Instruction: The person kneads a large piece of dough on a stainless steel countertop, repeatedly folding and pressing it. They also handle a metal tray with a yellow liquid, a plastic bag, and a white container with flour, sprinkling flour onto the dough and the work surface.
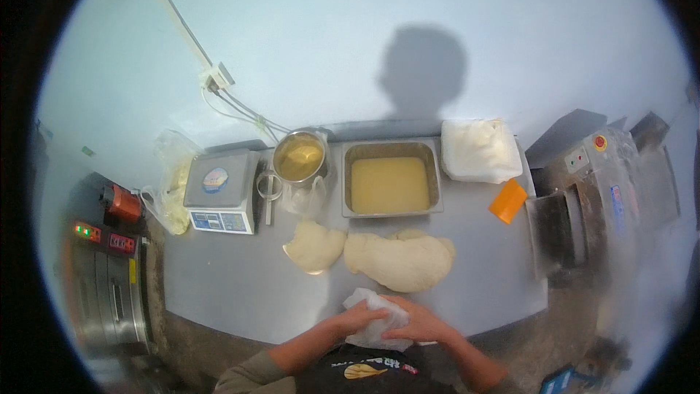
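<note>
At the bottom centre of the frame, the left hand (362, 316) and right hand (417, 322) are closing on a crumpled white wrap (378, 330), fingers curling around it from either side, in front of the dark apron (332, 372). Just beyond, on the grey table (233, 277), a large dough mass (401, 263) is lying at the centre, with a smaller dough piece (315, 242) sitting just beside its left end. Farther up, a rectangular metal pan (394, 213) is holding yellowish contents, while a scale (219, 175) is standing at centre left.
</note>
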Demonstrator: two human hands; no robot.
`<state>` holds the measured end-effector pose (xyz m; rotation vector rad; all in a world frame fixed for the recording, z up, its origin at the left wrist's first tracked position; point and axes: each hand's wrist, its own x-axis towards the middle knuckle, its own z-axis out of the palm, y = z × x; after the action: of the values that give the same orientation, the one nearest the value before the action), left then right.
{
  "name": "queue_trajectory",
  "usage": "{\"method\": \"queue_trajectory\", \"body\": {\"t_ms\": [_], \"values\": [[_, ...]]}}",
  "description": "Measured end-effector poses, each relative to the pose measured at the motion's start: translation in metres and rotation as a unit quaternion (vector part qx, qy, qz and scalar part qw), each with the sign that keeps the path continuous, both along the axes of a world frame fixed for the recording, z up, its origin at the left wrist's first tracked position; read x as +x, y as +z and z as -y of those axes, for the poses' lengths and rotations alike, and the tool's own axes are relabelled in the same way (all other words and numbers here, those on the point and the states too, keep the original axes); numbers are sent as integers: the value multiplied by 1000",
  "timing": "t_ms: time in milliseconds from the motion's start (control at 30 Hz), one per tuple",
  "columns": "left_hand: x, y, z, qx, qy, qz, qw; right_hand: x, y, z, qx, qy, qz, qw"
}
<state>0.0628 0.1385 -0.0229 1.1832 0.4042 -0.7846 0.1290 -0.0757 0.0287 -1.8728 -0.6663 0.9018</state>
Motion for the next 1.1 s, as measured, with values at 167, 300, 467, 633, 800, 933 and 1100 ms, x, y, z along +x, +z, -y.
{"method": "queue_trajectory", "body": {"t_ms": [167, 300, 467, 633, 800, 933, 1100], "values": [[37, -14, -26, 75, -97, 58, 991, -4, -38, 6, -26, -143, -179, 973], [95, -40, -38, -17, 146, -44, 988, 15, -55, 25, -94, -294, -72, 948], [187, -93, -29, -208, 354, -176, 894, 43, -71, 56, -20, -506, -26, 862], [240, -133, -7, -232, 407, -154, 870, 67, -81, 73, 7, -586, -51, 809], [245, -147, -3, -184, 447, -170, 859, 69, -82, 77, 36, -596, -97, 796], [247, -150, -6, -110, 456, -141, 872, 76, -82, 79, 30, -590, -118, 798], [253, -137, -9, -94, 494, -127, 855, 116, -75, 84, 64, -606, -159, 777]]}}
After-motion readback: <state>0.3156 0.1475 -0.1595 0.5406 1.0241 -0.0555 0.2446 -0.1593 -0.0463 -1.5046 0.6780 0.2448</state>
